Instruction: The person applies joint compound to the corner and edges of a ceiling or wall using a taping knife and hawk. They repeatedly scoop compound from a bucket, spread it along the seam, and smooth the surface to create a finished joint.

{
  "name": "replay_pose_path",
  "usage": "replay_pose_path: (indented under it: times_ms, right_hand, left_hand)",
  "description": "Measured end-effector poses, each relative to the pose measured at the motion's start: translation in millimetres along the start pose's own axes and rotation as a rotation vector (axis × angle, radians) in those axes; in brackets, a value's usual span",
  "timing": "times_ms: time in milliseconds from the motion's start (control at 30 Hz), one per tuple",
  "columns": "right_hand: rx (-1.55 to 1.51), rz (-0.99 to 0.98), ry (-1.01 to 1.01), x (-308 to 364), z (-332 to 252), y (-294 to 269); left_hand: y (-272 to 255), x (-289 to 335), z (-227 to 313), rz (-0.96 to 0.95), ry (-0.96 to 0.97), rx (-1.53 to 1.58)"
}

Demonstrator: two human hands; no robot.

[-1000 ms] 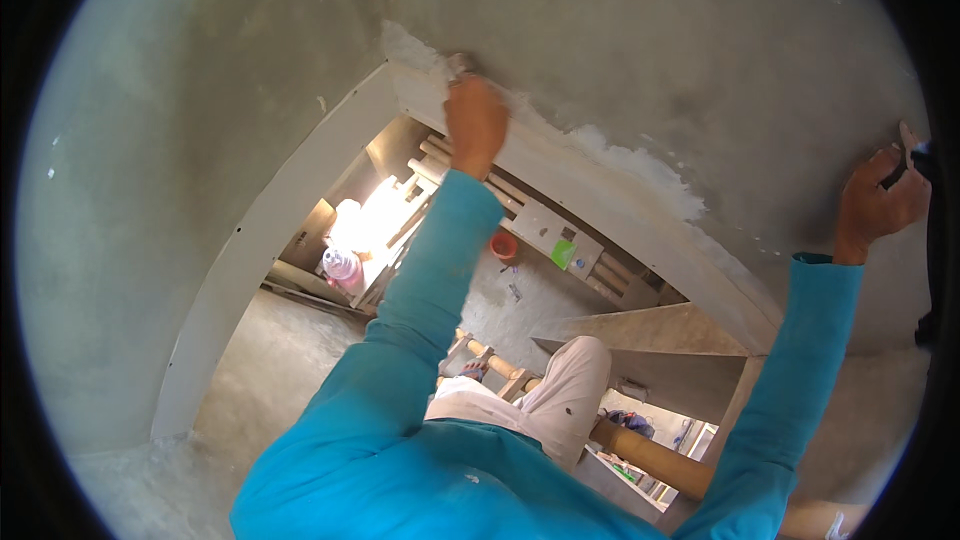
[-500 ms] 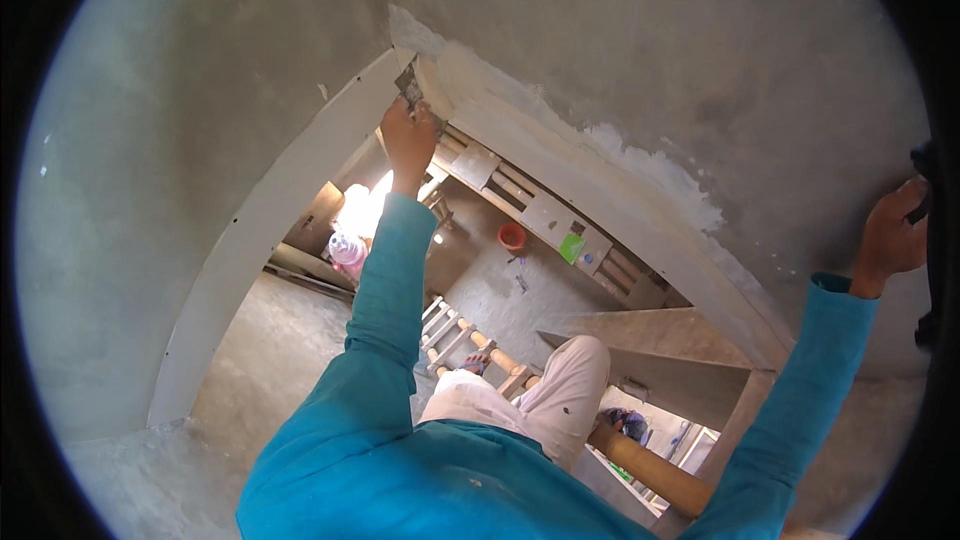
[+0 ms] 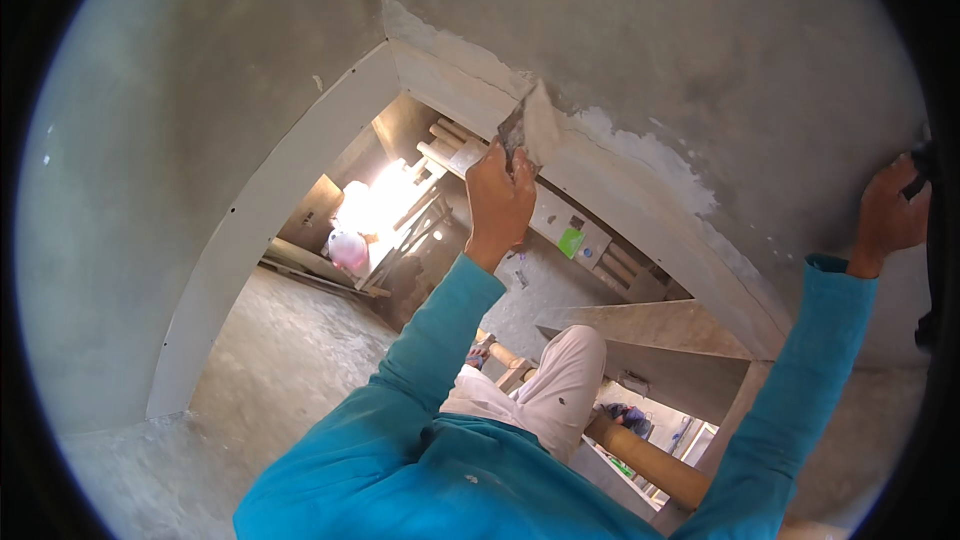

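My left hand (image 3: 497, 200) is closed round a putty knife (image 3: 514, 128). Its grey blade lies against the pale trim strip (image 3: 455, 70), beside a pale smear of filler (image 3: 543, 125). Rough whitish filler (image 3: 640, 155) runs along the joint between this strip and the grey wall (image 3: 640, 30). Far to the right, my right hand (image 3: 888, 215) is curled round a dark upright thing (image 3: 922, 180) at the picture's rim, whose kind I cannot make out.
Below me are a bamboo ladder (image 3: 500, 348), planks with a green item (image 3: 570, 242), and a grey floor (image 3: 290, 340). A thick wooden pole (image 3: 655, 465) is beside my bent leg (image 3: 565, 380). Bright light comes through an opening near a pinkish container (image 3: 347, 250).
My left hand has carried the putty knife from the strip's corner to the right along the strip. A red bucket below is now hidden behind it. The right hand keeps its hold.
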State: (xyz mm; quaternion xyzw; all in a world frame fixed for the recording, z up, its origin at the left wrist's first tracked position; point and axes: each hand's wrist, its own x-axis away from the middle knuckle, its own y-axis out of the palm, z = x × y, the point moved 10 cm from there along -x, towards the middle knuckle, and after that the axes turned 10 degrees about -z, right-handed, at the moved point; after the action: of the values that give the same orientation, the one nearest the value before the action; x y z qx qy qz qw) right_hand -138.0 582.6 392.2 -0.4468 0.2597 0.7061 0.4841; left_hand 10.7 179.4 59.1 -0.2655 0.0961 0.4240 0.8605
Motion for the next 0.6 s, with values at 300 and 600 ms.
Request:
replay_pose_path:
  times_ms: [300, 600]
  right_hand:
    - [0.044, 0.096, -0.216, -35.7, -44.1, -25.6]
    - [0.01, 0.019, -0.125, -35.8, -44.4, -23.1]
  left_hand:
    - [-10.1, -65.5, -21.0, 0.124, -0.107, -0.062]
    - [-13.0, -5.5, -17.5, 0.096, 0.025, -0.117]
